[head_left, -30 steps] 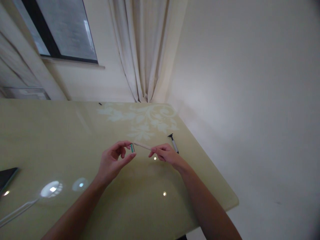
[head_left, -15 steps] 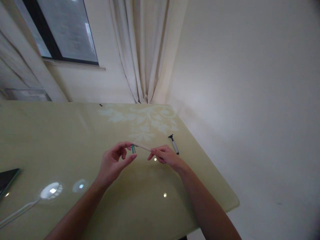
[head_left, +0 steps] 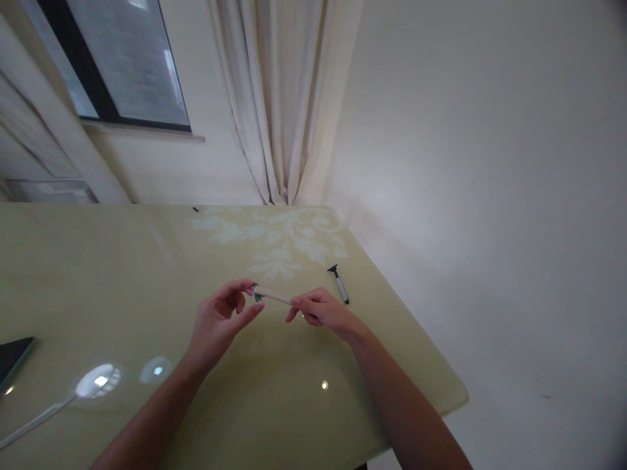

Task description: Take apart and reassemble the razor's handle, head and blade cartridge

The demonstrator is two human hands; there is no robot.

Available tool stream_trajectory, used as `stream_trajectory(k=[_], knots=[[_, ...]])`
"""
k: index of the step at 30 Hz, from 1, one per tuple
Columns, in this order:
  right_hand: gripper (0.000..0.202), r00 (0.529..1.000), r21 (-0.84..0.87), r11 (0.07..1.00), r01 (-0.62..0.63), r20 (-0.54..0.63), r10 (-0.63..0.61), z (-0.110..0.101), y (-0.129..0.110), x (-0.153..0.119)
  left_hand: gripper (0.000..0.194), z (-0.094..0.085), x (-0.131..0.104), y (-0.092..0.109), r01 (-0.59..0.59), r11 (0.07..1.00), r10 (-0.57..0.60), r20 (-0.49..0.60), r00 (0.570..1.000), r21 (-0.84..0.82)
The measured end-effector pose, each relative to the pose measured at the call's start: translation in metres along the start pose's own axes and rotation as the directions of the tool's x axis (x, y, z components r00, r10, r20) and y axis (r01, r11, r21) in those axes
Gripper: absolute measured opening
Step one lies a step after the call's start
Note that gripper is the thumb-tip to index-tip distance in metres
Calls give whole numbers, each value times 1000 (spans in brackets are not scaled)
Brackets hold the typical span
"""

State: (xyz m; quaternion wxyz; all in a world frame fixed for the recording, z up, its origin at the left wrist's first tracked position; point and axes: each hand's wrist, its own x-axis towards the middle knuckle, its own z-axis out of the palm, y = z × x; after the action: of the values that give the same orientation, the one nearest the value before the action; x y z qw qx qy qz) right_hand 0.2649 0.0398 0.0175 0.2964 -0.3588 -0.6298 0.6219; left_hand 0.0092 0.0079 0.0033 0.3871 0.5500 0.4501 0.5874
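Observation:
A pale beige-handled razor (head_left: pixel 275 296) is held between my two hands above the table. My right hand (head_left: pixel 321 308) is closed on the handle's end, pinching it between thumb and fingers. At the other end, my left hand (head_left: pixel 223 320) grips the small teal and dark head (head_left: pixel 257 294) between thumb and fingertips. The head's fine detail is too small to make out. Beyond my right hand, a second razor (head_left: pixel 341 287) with a black head and grey handle lies on the table.
The glossy greenish table (head_left: pixel 274 405) has its right edge beside the wall. A white spoon-like shape (head_left: pixel 98 381) shows at the left, near a dark flat object (head_left: pixel 14 358). A small black piece (head_left: pixel 195 209) lies at the far edge.
The razor has turned in my hands, so its head now shows at a different angle and its handle more broadly. Both hands stay nearly in place.

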Motion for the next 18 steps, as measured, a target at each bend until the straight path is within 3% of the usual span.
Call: stream_trajectory(k=[5, 10, 15, 18], knots=[[52, 996, -31, 1000, 0, -92, -3, 0, 2, 1, 38, -1, 0, 0, 16, 1000, -16, -1, 1000, -26], [52, 1000, 38, 999, 22, 20, -23, 5, 1, 1, 42, -1, 0, -4, 24, 998, -24, 10, 1000, -59], [51, 997, 51, 998, 31, -75, -27, 1, 1, 0, 41, 0, 0, -1, 23, 999, -24, -4, 1000, -48], [50, 1000, 50, 998, 27, -5, -27, 0, 1, -1, 42, 0, -1, 1, 20, 998, -20, 2, 1000, -53]])
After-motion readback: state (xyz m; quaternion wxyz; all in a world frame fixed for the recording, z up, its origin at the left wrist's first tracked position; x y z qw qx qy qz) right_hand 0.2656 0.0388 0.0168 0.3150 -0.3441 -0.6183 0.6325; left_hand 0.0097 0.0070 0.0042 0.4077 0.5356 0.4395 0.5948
